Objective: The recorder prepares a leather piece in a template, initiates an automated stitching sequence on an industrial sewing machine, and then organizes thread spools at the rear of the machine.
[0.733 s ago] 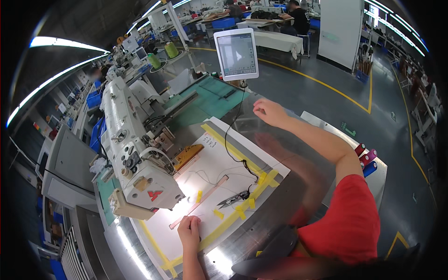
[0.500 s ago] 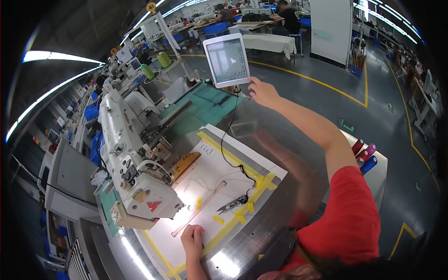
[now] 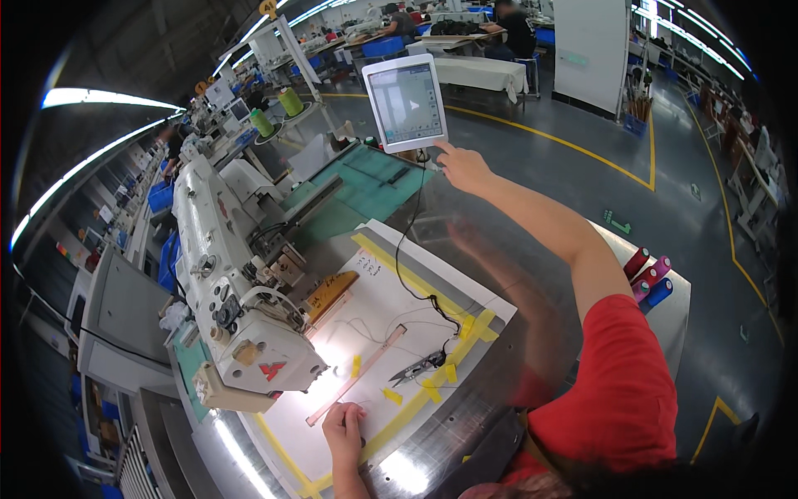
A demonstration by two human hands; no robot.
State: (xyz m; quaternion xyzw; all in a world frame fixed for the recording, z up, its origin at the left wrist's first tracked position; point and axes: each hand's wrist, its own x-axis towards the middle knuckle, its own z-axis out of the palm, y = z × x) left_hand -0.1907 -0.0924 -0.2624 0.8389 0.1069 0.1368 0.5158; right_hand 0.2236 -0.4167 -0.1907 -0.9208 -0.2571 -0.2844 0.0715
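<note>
The left hand (image 3: pixel 342 426) is just in front of the sewing machine (image 3: pixel 241 287), on the white sheet (image 3: pixel 293 426), fingers curled narrow; whether they pinch anything I cannot tell. The sheet, edged with yellow tape (image 3: pixel 384 434), reaches from under the machine's head out to its right. On it, right of the machine, lie a thin pinkish strip (image 3: pixel 357 376) and dark snips (image 3: pixel 418 368). Thread spools (image 3: pixel 662 267) stand far right of the machine. Beyond its head, to the right, the right hand (image 3: pixel 462 169) points its index finger at the lower corner of a white-framed screen (image 3: pixel 406 104), other fingers folded; contact is unclear. Farthest behind the machine, a person in black (image 3: pixel 515 35) sits.
</note>
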